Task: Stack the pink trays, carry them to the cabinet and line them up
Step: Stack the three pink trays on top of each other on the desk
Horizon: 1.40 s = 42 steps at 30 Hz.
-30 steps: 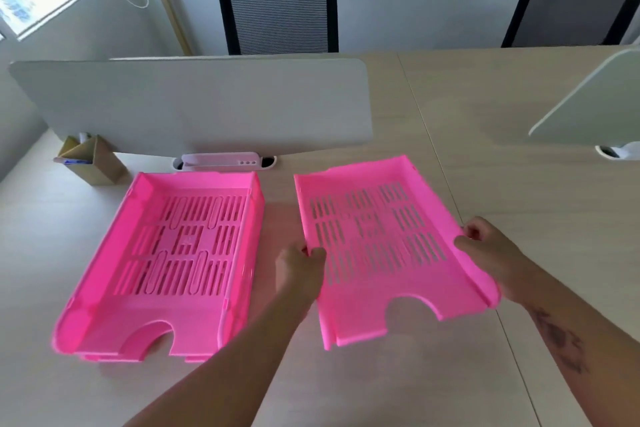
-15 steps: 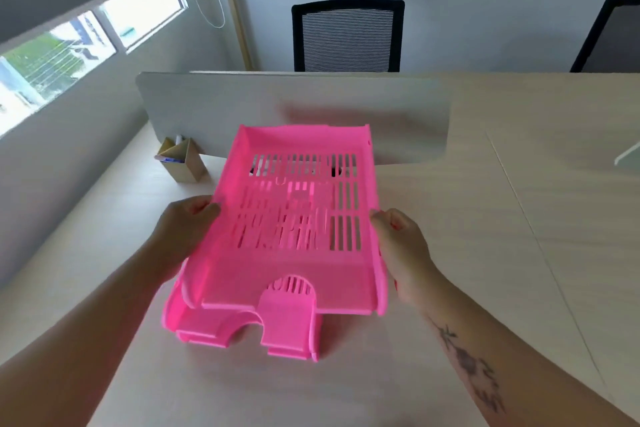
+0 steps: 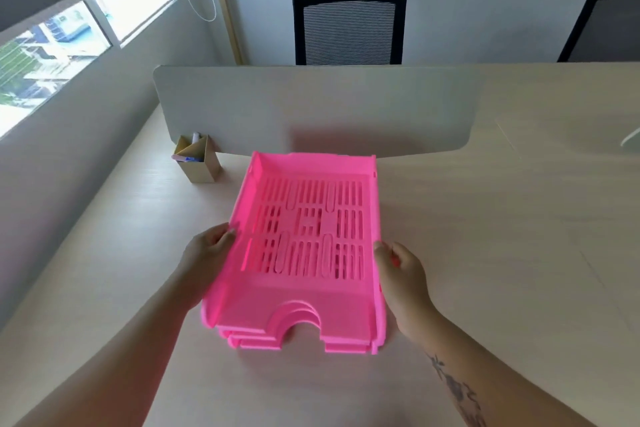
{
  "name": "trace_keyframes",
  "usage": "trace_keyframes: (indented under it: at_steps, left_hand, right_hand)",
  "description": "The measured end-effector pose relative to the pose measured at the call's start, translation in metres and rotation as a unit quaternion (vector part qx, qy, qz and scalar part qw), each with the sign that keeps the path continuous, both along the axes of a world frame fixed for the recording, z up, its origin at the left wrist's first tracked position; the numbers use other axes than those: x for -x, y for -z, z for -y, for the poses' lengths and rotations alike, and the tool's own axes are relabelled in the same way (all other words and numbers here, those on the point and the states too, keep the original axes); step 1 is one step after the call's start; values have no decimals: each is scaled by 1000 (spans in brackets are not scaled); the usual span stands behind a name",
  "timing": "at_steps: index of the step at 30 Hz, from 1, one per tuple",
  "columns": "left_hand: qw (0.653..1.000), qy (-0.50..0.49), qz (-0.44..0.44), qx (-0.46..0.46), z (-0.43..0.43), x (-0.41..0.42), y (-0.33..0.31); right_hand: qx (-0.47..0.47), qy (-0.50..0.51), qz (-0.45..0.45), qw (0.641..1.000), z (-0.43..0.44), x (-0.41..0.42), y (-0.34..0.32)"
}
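The pink trays (image 3: 304,302) lie nested in one stack on the pale wooden desk (image 3: 485,253), in front of the grey divider. The top tray has a slotted floor and a half-round cut-out at its near edge. My left hand (image 3: 207,253) grips the stack's left side wall, with the thumb on the rim. On the right side wall sits my right hand (image 3: 401,270), fingers curled around it. How many trays lie under the top one is hard to tell; their edges show at the near end.
A cardboard pen holder (image 3: 197,159) stands left of the trays by the grey divider panel (image 3: 311,107). Two black mesh chairs (image 3: 349,28) stand behind the desk. A window and wall run along the left. No cabinet is in view.
A second ago the tray in my hands was apart, to the right of the other. It went left over the stack and now sits nested down on it, my hands still on its sides.
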<state>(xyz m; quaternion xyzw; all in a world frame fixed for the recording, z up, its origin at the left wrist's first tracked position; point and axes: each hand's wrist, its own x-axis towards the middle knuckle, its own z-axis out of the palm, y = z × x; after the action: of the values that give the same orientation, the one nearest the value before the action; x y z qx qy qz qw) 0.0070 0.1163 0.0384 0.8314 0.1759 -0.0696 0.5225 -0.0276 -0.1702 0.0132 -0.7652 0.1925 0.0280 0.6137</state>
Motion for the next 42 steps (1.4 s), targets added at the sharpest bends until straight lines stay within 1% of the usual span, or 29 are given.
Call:
trace_keyframes:
  at_steps: [4,13,17,20,23,28,32,35,36,38,40,42]
  left_hand:
    - [999,10,-8,52,-1,-2,8]
    - [986,19,-61,151,-15,1,26]
    - [985,30,-64,159,-17,2,30]
    - [988,37,-46,141,-17,-5,30]
    - [988,59,-47,132,-17,-10,31]
    - [976,76,-71,190,-29,3,40]
    - [964,111,-65,235,-36,33,54]
    - [963,92,-33,253,-29,59,59]
    - [965,89,-21,247,-25,67,62]
    - [974,45,-6,220,-17,82,73]
    - [977,5,-8,212,-12,92,89]
    - [978,-8,-17,208,-10,95,100]
  right_hand:
    - [10,37,1,999,-6,-8,-4]
    - [-6,52,-27,998,-12,-6,1]
    - [-12,61,-34,997,-13,-3,4]
    - [-3,51,-33,998,-15,-10,0]
    - [-5,37,-31,999,-15,-14,-4]
    - [-39,23,-34,998,-12,-3,1]
    - [-31,7,-33,999,-14,18,7]
    - [-12,-7,-29,999,-19,40,17]
    - [-13,-8,-30,999,-21,47,22]
    - [-27,-14,-36,999,-24,61,31]
    - [-49,-21,-50,997,-29,72,39]
    - [-68,-21,-72,995,-32,79,46]
